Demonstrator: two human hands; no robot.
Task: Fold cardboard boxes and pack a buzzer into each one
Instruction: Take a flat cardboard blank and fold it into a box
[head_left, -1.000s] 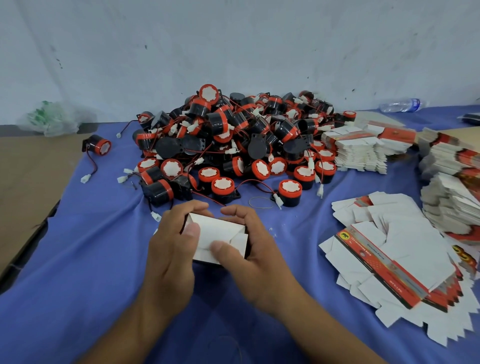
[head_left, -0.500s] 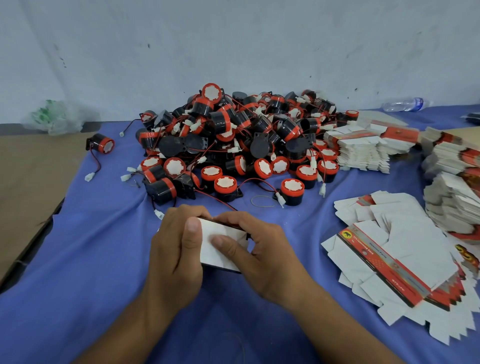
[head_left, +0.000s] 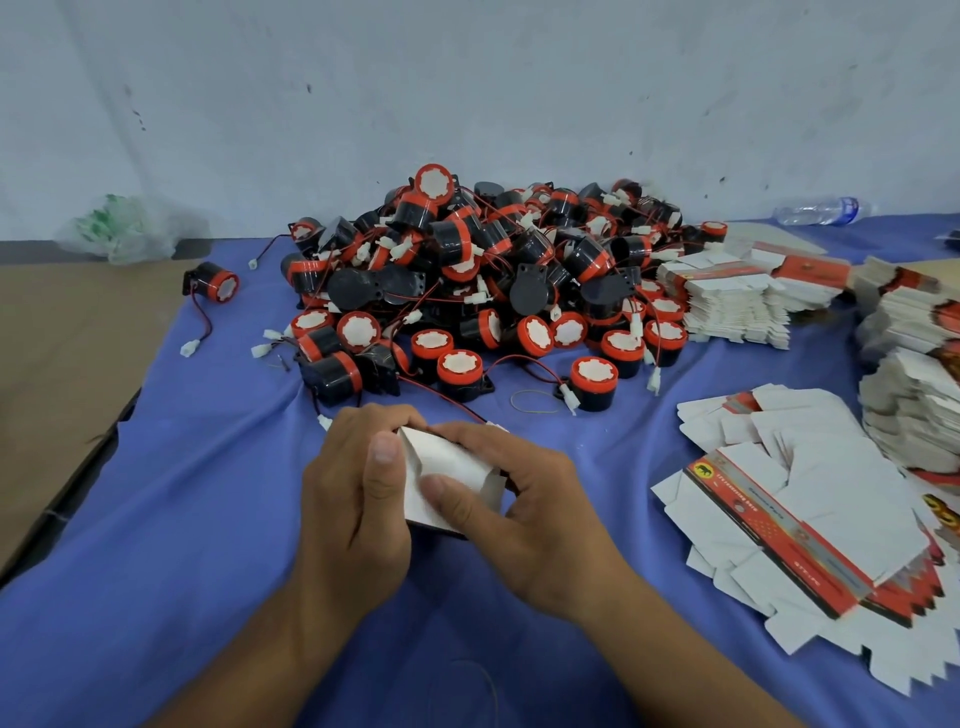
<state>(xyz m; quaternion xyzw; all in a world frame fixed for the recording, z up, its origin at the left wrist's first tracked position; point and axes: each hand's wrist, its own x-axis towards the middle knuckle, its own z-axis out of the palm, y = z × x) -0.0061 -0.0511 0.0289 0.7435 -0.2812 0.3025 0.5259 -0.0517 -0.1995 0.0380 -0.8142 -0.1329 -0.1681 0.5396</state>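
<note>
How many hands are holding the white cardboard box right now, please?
2: the left hand grips the cardboard box on its left, the right hand on its right. No other hand shows.

The buzzer pile (head_left: 483, 280) sits mid-back on the tabletop (head_left: 182, 493). Just in front of it are my left hand (head_left: 353, 499) and right hand (head_left: 524, 514), with the box (head_left: 447, 467) held between them. Left of the pile lies one stray buzzer (head_left: 213, 280), and a plastic bag (head_left: 124, 228) lies farther left and behind. Against the pile's right edge is a stack of flat boxes (head_left: 737, 306). Front-right of the pile are loose flat boxes (head_left: 810, 509), fanned out. Behind the pile to the right lies a bottle (head_left: 818, 210).
</note>
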